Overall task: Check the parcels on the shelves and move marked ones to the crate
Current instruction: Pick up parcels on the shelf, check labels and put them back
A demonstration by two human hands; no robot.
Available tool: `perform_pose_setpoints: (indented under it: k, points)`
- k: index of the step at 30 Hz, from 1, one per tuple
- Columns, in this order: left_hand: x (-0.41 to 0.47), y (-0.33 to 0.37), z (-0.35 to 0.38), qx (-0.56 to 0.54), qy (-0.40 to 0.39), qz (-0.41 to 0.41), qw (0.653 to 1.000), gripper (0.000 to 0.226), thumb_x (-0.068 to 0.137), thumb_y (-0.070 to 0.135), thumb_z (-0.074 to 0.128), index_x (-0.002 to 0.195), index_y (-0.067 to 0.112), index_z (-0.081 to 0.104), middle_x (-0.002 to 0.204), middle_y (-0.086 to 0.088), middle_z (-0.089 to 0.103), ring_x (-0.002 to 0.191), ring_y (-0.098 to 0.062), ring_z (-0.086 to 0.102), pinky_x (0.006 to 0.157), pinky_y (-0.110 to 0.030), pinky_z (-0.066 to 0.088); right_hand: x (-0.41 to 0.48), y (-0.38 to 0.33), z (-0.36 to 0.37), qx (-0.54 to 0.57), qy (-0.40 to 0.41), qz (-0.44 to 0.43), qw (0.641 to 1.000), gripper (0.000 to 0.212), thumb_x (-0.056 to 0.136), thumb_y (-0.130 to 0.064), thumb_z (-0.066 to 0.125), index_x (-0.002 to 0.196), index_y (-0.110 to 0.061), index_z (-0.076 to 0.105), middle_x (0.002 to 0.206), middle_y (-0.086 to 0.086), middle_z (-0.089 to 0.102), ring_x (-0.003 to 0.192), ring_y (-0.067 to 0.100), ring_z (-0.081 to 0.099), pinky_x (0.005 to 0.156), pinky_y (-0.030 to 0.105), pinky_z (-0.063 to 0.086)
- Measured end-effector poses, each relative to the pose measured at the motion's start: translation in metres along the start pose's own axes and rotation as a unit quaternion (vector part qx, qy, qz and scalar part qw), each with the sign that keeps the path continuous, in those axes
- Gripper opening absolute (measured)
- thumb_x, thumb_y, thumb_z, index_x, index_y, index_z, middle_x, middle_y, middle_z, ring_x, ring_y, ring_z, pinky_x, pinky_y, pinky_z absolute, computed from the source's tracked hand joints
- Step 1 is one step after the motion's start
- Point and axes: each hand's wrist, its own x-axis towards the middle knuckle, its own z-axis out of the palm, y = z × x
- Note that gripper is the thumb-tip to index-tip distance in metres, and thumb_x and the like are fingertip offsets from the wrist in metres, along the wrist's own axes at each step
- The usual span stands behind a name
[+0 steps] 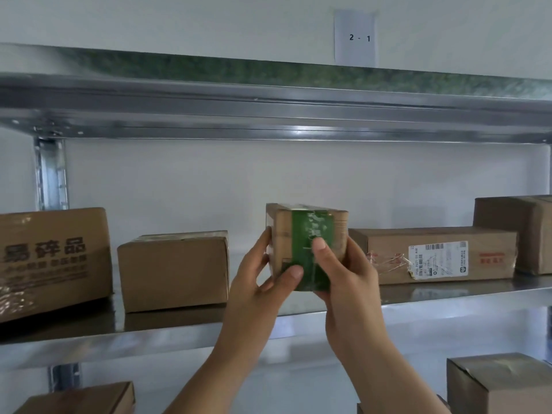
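A small cardboard parcel [280,231] with a green strip across its facing side is held up in front of the middle metal shelf [448,297]. My left hand [257,288] grips its left side and lower corner, thumb on the green strip. My right hand [343,276] holds its right side, thumb pressed on the green strip. The parcel's underside and back are hidden. No crate is in view.
On the same shelf sit a large printed box [50,261], a plain box [173,270], a long box with a white label [433,255] and a taller box [519,231]. Below lie two more boxes [501,386] [80,398]. A "2 - 1" sign [355,37] hangs above the top shelf.
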Motion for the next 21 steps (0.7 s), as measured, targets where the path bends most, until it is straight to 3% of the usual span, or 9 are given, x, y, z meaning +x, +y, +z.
perform_pose_setpoints:
  k: [4,7,10,13,17,19,21]
  points:
    - [-0.001,0.003,-0.004,0.007,0.016,-0.018,1.000,0.043,0.089,0.041,0.061,0.132,0.039,0.060,0.129,0.021,0.066,0.123,0.006,0.056,0.104,-0.020,0.046,0.008,0.001,-0.013,0.009,0.052,0.000,0.999,0.014,0.097,-0.012,0.063,0.106,-0.005,0.070,0.095,0.009,0.073,0.093,0.029,0.070,0.091,0.058,0.057]
    - [0.002,0.003,-0.007,0.005,0.032,-0.038,0.999,0.035,0.096,0.033,0.058,0.131,0.034,0.064,0.124,0.026,0.067,0.121,0.006,0.058,0.111,-0.033,0.045,0.012,0.000,-0.021,0.021,0.076,-0.006,0.997,0.015,0.099,-0.014,0.062,0.108,-0.007,0.072,0.098,0.008,0.073,0.096,0.027,0.068,0.084,0.049,0.061]
    - [0.004,0.004,-0.007,0.005,0.044,-0.039,0.998,0.032,0.100,0.015,0.056,0.127,0.029,0.065,0.115,0.029,0.069,0.114,0.005,0.062,0.107,-0.031,0.048,0.014,-0.003,-0.028,0.033,0.082,-0.001,0.996,0.017,0.099,-0.016,0.062,0.110,-0.008,0.073,0.103,0.013,0.074,0.096,0.026,0.069,0.073,0.040,0.064]
    - [0.008,0.005,-0.011,0.021,0.076,-0.037,0.996,0.030,0.099,0.011,0.057,0.114,0.035,0.066,0.111,0.026,0.071,0.112,0.008,0.061,0.101,-0.023,0.048,0.016,-0.005,-0.034,0.040,0.089,0.007,0.995,0.018,0.099,-0.018,0.061,0.109,-0.009,0.073,0.108,0.017,0.075,0.097,0.030,0.070,0.069,0.038,0.064]
    - [0.015,-0.001,-0.022,0.039,0.107,-0.052,0.992,0.031,0.098,0.016,0.060,0.117,0.040,0.063,0.135,0.013,0.061,0.126,-0.001,0.055,0.091,-0.016,0.042,0.020,-0.007,-0.042,0.051,0.090,0.020,0.994,0.027,0.098,-0.024,0.061,0.113,-0.004,0.071,0.114,0.022,0.073,0.102,0.037,0.071,0.069,0.047,0.065]
    - [0.018,-0.002,-0.027,0.041,0.121,-0.049,0.991,0.032,0.097,0.018,0.062,0.124,0.036,0.062,0.137,0.013,0.059,0.126,0.000,0.054,0.092,-0.015,0.041,0.022,-0.008,-0.045,0.064,0.087,0.027,0.994,0.037,0.092,-0.030,0.064,0.118,-0.004,0.070,0.118,0.024,0.071,0.110,0.042,0.070,0.072,0.058,0.062]
    - [0.019,0.000,-0.030,0.037,0.129,-0.045,0.990,0.034,0.096,0.020,0.064,0.128,0.030,0.062,0.136,0.013,0.060,0.124,0.000,0.055,0.093,-0.017,0.042,0.023,-0.010,-0.047,0.080,0.081,0.035,0.993,0.047,0.084,-0.037,0.065,0.120,-0.007,0.070,0.119,0.022,0.072,0.110,0.043,0.069,0.068,0.059,0.062]
